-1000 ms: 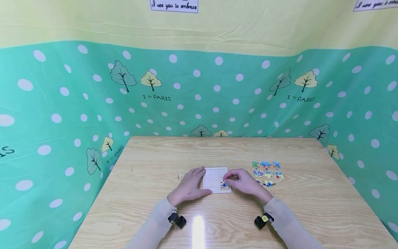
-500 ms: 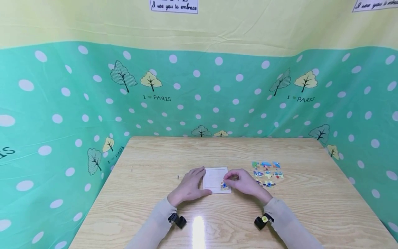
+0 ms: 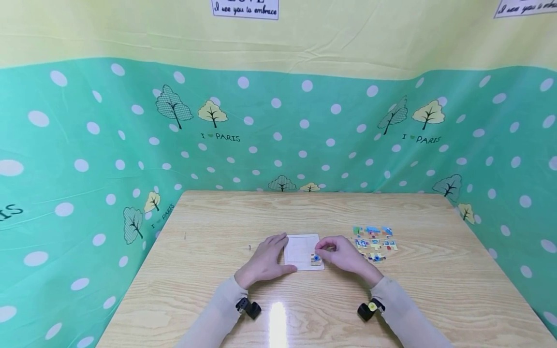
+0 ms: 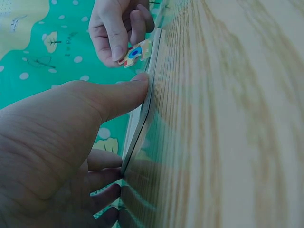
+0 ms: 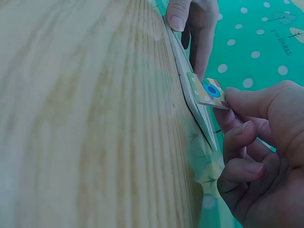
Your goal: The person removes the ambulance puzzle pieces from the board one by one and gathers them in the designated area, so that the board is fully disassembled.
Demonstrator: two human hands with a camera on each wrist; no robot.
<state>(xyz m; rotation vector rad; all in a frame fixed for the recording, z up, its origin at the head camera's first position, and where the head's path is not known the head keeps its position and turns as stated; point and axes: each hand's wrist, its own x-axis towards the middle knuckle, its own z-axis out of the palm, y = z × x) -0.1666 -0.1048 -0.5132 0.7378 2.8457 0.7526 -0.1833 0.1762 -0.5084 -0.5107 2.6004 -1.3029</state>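
Note:
A small jigsaw puzzle piece with a blue circle (image 5: 205, 92) is pinched between the thumb and forefinger of my right hand (image 3: 341, 253). It is tilted over the right front corner of a white puzzle tray (image 3: 300, 247), one edge down at the tray. My left hand (image 3: 266, 259) lies spread at the tray's left side, fingers fairly straight. Its thumb (image 4: 126, 95) rests on the near edge, while the other fingers (image 4: 105, 160) reach along the left edge.
Several loose puzzle pieces (image 3: 374, 243) lie in rough rows on the wooden table (image 3: 217, 217), right of the tray. A tiny object (image 3: 250, 247) sits left of my left hand. A green and yellow patterned curtain (image 3: 287, 121) surrounds the table's back and sides.
My right hand has shifted the puzzle piece slightly to the right, closer to the tray's right edge. The left hand stays in place.

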